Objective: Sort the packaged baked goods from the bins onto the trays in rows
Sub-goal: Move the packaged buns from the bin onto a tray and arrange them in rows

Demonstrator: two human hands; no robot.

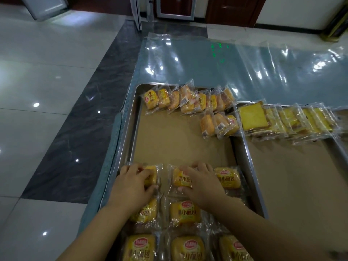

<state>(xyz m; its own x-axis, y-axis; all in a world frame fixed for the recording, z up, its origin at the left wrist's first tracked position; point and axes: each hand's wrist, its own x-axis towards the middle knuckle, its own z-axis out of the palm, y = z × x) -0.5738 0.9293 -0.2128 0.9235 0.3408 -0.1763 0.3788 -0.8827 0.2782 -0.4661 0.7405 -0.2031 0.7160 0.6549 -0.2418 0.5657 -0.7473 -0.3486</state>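
Note:
A steel tray [130, 129] lined with brown paper holds packaged yellow buns. My left hand [131, 185] grips a bun packet [151, 176] at the tray's near left. My right hand [201, 183] grips the packet beside it [178, 178], in the middle of the same row. A third packet [227, 178] lies to the right of that hand. More packets fill the rows nearer me [185, 212]. A leaning row of packets [186, 99] stands along the tray's far edge, with three more packets [219, 125] just below it at the right.
A second tray [243, 147] to the right holds a row of packaged toast slices [282, 119]. Both trays sit on a table covered in clear plastic [226, 63]. The table's left edge drops to a tiled floor [47, 91].

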